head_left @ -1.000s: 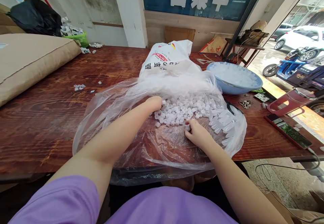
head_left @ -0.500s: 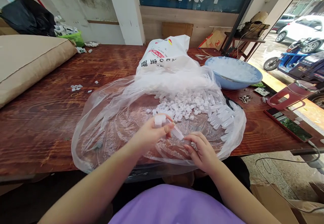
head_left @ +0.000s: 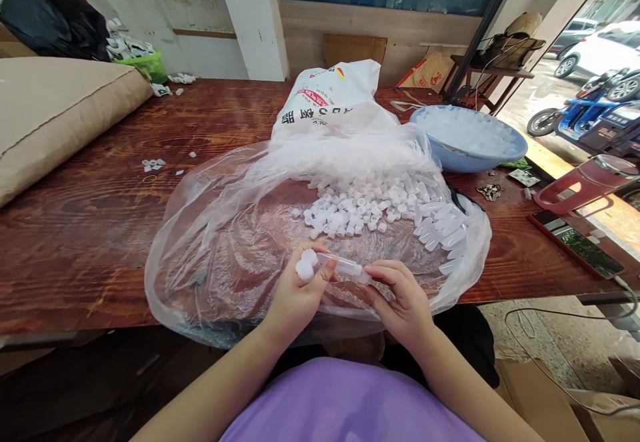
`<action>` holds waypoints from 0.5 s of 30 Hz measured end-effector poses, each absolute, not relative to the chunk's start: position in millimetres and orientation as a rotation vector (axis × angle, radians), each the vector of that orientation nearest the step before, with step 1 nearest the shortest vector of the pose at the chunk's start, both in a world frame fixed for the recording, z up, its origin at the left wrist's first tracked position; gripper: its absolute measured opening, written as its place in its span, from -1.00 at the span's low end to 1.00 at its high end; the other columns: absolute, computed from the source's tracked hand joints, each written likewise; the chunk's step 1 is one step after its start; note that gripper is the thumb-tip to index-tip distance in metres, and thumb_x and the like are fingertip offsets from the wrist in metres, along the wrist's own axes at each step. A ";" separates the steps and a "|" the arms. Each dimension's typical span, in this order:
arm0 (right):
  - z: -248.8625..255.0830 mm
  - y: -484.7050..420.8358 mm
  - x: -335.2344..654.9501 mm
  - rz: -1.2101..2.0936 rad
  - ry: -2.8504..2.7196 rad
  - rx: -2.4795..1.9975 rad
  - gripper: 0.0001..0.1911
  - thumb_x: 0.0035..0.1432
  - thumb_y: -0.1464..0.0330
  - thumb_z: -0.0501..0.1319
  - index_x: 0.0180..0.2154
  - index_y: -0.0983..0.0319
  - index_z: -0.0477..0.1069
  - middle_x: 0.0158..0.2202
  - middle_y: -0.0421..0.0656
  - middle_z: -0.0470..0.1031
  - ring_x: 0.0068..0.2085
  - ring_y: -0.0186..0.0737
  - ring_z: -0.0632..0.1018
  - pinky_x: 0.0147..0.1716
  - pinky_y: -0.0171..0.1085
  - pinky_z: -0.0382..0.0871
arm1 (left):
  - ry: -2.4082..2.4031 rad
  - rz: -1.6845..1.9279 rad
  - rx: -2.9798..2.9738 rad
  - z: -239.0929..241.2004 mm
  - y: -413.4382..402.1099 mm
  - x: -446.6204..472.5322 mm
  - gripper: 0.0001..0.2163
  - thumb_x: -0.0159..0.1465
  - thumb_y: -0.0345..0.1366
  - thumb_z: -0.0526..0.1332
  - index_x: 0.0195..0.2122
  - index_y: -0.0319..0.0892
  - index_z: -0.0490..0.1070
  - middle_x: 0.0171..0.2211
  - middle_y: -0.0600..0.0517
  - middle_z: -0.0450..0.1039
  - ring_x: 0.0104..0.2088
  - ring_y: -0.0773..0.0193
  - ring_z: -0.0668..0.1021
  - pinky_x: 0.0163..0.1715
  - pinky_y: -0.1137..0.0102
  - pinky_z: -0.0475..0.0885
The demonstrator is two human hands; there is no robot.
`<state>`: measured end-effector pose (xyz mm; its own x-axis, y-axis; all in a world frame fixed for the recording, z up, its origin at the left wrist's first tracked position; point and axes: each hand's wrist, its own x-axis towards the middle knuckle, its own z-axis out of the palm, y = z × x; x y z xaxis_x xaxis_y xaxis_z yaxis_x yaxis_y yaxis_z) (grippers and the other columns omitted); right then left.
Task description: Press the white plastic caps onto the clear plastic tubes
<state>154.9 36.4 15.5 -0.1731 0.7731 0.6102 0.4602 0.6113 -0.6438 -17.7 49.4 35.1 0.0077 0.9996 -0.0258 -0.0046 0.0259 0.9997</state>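
My left hand (head_left: 300, 289) is closed around several translucent plastic tubes. Two round white ends stick out by its thumb and forefinger, and one tube (head_left: 345, 265) points right toward my other hand. With thumb and fingertips, my right hand (head_left: 403, 299) pinches a small translucent cap (head_left: 367, 277) at that tube's end; whether it is seated I cannot tell. Beyond both hands, a heap of small white caps (head_left: 350, 205) lies on the clear plastic bag (head_left: 230, 249). Several loose tubes (head_left: 443, 229) lie at the heap's right.
A blue bowl (head_left: 473, 162) of translucent pieces stands at the back right. Behind the heap rests a white printed sack (head_left: 335, 99). A phone (head_left: 575, 242), pink bottle (head_left: 583, 189) and keys (head_left: 489, 192) are on the right; a large brown paper-wrapped package (head_left: 70, 115) is at left.
My left hand has lowered and turned, so its tube now lies flatter and the white ends face me. The right hand stays at the tube's end. The view has shifted slightly.
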 end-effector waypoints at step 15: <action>19.6 40.3 145.3 0.844 -1.744 -1.289 -0.59 0.28 0.15 -0.08 -0.28 0.25 0.42 -0.37 -0.08 0.50 -0.40 -0.27 0.52 -0.42 -0.31 0.43 | 1.186 1.253 1.248 39.7 42.6 -21.8 -0.78 0.12 -0.19 0.25 -0.32 -0.12 0.21 -0.31 0.04 0.50 -0.37 0.31 0.53 -0.32 0.41 0.41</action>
<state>145.3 40.3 19.6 -0.1691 0.9637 0.2064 0.4357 0.2609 -0.8614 -21.8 42.6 39.7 -0.0042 0.9985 0.0552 0.0005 -0.0552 0.9985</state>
